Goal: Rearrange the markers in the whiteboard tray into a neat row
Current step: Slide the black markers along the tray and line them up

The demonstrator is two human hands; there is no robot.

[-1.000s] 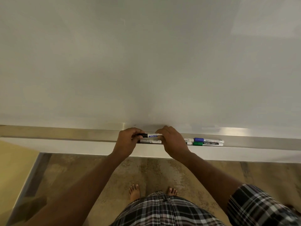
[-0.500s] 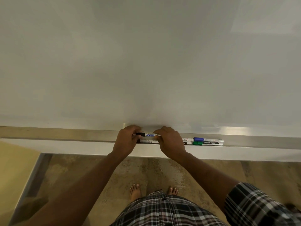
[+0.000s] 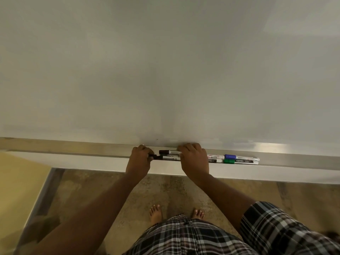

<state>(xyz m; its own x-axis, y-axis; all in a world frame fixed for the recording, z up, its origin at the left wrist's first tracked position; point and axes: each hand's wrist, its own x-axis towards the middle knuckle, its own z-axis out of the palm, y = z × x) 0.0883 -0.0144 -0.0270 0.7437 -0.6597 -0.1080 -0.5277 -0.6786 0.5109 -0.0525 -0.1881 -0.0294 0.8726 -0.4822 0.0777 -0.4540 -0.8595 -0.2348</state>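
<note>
A metal tray (image 3: 73, 150) runs along the bottom of the whiteboard. Two black-capped white markers lie in it side by side: the rear marker (image 3: 169, 152) and the front marker (image 3: 168, 157). My left hand (image 3: 138, 161) pinches the black left tip of the front marker. My right hand (image 3: 195, 161) curls over the right ends of both, its fingertips on the rear one. Right of that hand lie two white markers (image 3: 214, 158), their left ends hidden. Further right sit a blue-capped marker (image 3: 241, 157) and a green-capped marker (image 3: 240, 161), one behind the other.
The whiteboard (image 3: 165, 70) fills the upper view, blank. Below the tray are a white ledge, a mottled brown floor (image 3: 174, 192), my bare feet and checked shorts. A yellow wall and a metal strip stand at the lower left.
The black marker held up between both hands now lies in the tray at the rear. My left hand has dropped to the front marker's left tip, and my hands are farther apart.
</note>
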